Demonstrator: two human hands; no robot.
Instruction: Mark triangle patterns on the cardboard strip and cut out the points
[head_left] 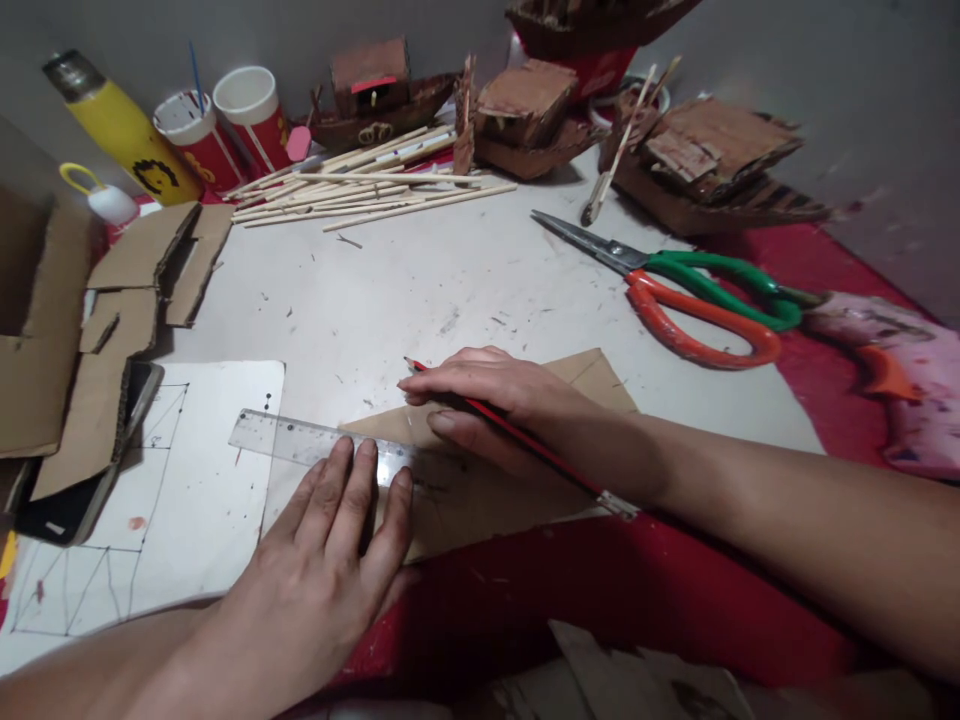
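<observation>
My left hand lies with its fingers apart, their tips pressing on a clear ruler. The ruler crosses a brown cardboard piece, and its left end reaches over a white sheet with drawn lines. Resting over the cardboard, my right hand is closed around a red and black pencil. The pencil's tip points up and left, past the fingers. Part of the ruler's right side is hard to see near the right hand.
Green and orange scissors lie behind the right hand. Wooden sticks, brown model boats, red and white cups and a yellow bottle stand at the back. Cardboard scraps cover a phone at left. A pink-handled tool lies right.
</observation>
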